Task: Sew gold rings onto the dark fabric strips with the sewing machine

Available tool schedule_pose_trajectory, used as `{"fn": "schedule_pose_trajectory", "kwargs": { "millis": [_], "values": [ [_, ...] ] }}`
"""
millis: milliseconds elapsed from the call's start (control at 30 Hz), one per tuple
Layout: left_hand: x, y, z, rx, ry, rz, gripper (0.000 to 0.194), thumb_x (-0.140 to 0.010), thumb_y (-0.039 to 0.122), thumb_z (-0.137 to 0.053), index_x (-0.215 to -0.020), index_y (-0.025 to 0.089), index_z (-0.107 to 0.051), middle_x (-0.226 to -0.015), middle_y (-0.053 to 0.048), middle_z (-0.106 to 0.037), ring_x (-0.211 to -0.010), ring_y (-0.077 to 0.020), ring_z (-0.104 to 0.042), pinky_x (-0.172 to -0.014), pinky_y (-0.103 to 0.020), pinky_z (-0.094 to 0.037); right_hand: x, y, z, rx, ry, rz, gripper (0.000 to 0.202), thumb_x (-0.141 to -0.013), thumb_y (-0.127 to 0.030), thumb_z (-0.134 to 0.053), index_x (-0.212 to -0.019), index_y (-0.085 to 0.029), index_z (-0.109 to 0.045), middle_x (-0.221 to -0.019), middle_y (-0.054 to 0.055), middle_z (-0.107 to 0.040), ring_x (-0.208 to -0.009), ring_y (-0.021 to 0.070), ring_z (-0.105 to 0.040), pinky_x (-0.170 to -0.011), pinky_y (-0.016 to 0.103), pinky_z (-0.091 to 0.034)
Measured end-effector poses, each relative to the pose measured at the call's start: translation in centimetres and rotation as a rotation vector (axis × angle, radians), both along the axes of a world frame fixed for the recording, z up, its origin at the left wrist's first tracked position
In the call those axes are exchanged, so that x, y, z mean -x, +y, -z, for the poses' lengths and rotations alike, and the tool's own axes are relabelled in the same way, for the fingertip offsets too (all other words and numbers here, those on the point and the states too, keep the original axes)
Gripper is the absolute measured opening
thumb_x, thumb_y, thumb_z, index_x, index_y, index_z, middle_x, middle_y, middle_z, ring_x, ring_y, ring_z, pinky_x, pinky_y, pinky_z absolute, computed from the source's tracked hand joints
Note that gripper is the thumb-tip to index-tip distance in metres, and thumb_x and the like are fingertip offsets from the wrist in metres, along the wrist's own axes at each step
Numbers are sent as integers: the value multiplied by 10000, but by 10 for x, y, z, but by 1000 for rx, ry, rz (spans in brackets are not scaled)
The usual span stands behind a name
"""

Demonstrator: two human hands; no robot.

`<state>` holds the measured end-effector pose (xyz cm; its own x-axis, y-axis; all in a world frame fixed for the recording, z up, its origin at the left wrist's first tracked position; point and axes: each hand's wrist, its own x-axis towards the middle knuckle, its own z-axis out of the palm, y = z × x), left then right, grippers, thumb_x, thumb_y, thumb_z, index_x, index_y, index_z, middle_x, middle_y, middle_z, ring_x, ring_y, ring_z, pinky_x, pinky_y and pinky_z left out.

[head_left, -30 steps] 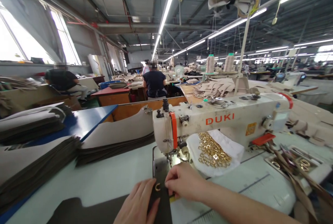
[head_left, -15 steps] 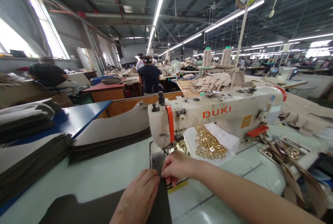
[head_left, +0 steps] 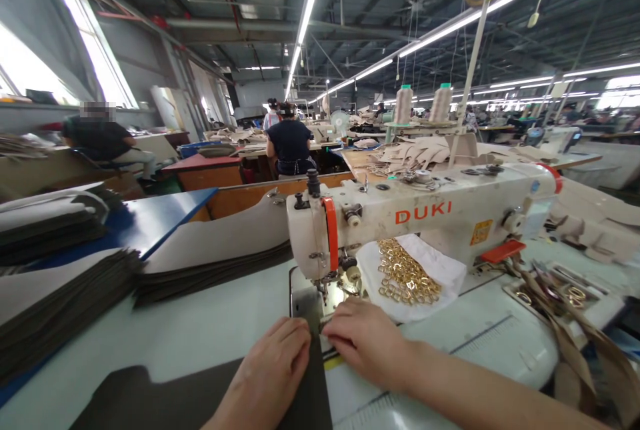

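A dark grey panel (head_left: 175, 393) lies flat at the front of the pale green table, its narrow end reaching the sewing machine (head_left: 425, 207). My left hand (head_left: 273, 370) rests on the panel, fingers curled together near its right edge. Just right of it, my right hand (head_left: 367, 343) is closed in a pinch at the panel's edge, in front of the needle area. What its fingertips hold is too hidden to make out. Behind my right hand, gold metal rings (head_left: 407, 273) lie on a white cloth (head_left: 453, 270).
Stacks of grey panels (head_left: 215, 243) stand at the left, some on a blue table (head_left: 165, 213). A tray (head_left: 590, 293) with rings and tan straps (head_left: 570, 350) is at the right. Thread cones (head_left: 404, 107) stand behind the machine. People (head_left: 289, 140) sit farther back.
My right hand has turned lower and flatter, its fingers shifting slightly right. My left hand has stayed almost in place. The view has shifted slightly.
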<state>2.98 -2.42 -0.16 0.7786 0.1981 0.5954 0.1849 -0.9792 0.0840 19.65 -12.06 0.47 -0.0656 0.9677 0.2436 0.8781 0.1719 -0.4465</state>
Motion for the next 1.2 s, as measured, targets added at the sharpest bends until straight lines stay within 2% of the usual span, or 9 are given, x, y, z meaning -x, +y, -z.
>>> {"fn": "schedule_pose_trajectory", "kwargs": {
  "millis": [100, 167, 333, 533, 667, 800, 900, 1067, 1200],
  "values": [
    [0, 0, 0, 2, -24, 4, 239, -837, 74, -405, -737, 205, -578, -743, -21, -683, -680, -171, -670, -644, -288, -575, -2, -4, 9, -143, -193, -77, 146, -904, -179, -513, -886, -188, -658, -847, 41, -642, -858, 193, -546, -770, 278, -421],
    [0, 0, 1, 13, -36, 13, 244, -834, 72, -402, -741, 207, -582, -743, -19, -688, -683, -165, -673, -642, -277, -575, -2, -4, 12, -177, -275, -90, 122, -906, -187, -523, -866, -192, -638, -825, 28, -622, -836, 186, -531, -752, 269, -421],
    [3, 4, 0, 29, -3, 34, 242, -850, 78, -402, -767, 208, -588, -767, -15, -693, -703, -156, -672, -657, -261, -573, 1, -3, 10, -211, -344, -110, 149, -929, -183, -500, -855, -179, -628, -794, 22, -604, -787, 173, -518, -720, 267, -423],
    [0, 6, -6, -41, 198, 37, 232, -836, 45, -429, -754, 207, -572, -744, -5, -682, -671, -170, -656, -625, -276, -559, 2, -2, 10, -220, -376, -107, 115, -914, -174, -534, -841, -175, -624, -782, 24, -600, -779, 182, -526, -707, 275, -437],
    [0, 5, -2, -92, 145, 32, 253, -845, 34, -394, -775, 207, -564, -761, -13, -676, -678, -168, -646, -641, -277, -557, -3, -12, 3, -223, -443, -166, 94, -928, -181, -527, -904, -172, -618, -841, 26, -610, -813, 188, -526, -734, 296, -443],
    [3, 4, 1, -114, 83, 42, 279, -864, 29, -361, -822, 201, -576, -785, -18, -678, -703, -157, -651, -660, -267, -563, -9, -35, -13, -189, -538, -300, 55, -904, -191, -577, -927, -169, -622, -861, 16, -615, -820, 186, -528, -743, 306, -442],
    [2, 4, 2, -147, 72, 45, 293, -870, 14, -351, -829, 191, -580, -794, -24, -684, -723, -164, -661, -677, -280, -573, -8, -46, -18, -178, -581, -386, 104, -911, -216, -589, -998, -171, -625, -899, 11, -631, -846, 180, -541, -759, 301, -440],
    [1, 5, 3, -196, 51, 48, 307, -879, 12, -339, -832, 197, -580, -784, -18, -689, -706, -168, -661, -691, -293, -576, 2, -36, -3, -255, -561, -312, 151, -901, -337, -596, -964, -208, -639, -985, 17, -654, -914, 194, -559, -809, 323, -455],
    [1, 5, 1, -153, 27, 69, 305, -889, 31, -338, -810, 209, -574, -769, -8, -681, -685, -150, -651, -677, -259, -566, 9, -20, 6, -344, -485, -311, 245, -899, -382, -563, -790, -181, -648, -826, 10, -672, -828, 181, -581, -816, 312, -479]
  ]
}}
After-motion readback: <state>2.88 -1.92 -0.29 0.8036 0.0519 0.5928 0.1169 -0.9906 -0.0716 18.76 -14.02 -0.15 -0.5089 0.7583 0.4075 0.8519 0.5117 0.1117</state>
